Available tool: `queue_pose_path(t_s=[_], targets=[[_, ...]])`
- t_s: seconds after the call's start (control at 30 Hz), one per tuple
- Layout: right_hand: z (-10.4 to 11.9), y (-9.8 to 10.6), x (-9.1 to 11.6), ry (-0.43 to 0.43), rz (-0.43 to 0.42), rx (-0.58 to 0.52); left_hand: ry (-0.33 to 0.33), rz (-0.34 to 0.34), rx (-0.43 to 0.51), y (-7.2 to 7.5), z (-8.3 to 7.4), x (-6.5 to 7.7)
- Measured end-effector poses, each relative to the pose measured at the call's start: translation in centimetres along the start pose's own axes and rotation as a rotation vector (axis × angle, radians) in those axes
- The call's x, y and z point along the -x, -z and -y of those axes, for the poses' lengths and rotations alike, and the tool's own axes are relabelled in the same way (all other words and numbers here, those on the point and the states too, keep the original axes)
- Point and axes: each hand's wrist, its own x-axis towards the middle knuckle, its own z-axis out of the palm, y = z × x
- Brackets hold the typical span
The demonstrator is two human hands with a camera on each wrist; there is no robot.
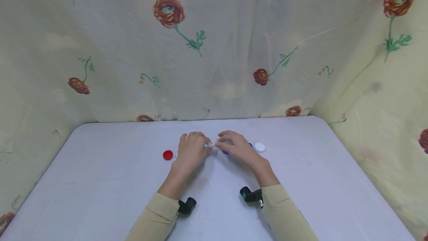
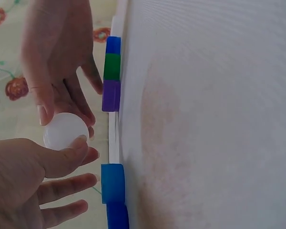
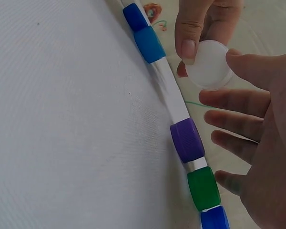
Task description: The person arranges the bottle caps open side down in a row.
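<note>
A white round cap (image 2: 65, 131) is held between the two hands above the white table. My left hand (image 1: 194, 150) pinches it, with the thumb flat on its face in both wrist views. My right hand (image 1: 237, 146) grips the cap's opposite rim, its thumb (image 3: 250, 67) at the edge and its other fingers spread below. Past the hands, a purple cap (image 3: 187, 140), a green cap (image 3: 204, 188) and a blue cap (image 3: 214, 218) stand in a row. A light blue cap (image 2: 113, 183) and a dark blue cap (image 2: 117, 215) sit on the left-hand side.
On the table (image 1: 110, 181) a red cap (image 1: 168, 155) lies left of my left hand. Another white cap (image 1: 259, 147) lies right of my right hand. A flowered curtain (image 1: 214, 66) hangs behind the table, and each wrist wears a small black camera (image 1: 187, 206).
</note>
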Motion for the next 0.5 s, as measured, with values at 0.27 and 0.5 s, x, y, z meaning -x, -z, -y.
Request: queue_pose_path(t_s=[0.27, 0.5], targets=[[0.07, -0.14, -0.08, 0.084, -0.052, 0.11, 0.018, 0.038, 0.006, -0.1, 0.05, 0.03], [0.1, -0.21, -0.05, 0.112, -0.1, 0.098, 0.011, 0.043, 0.057, -0.16, 0.15, -0.03]])
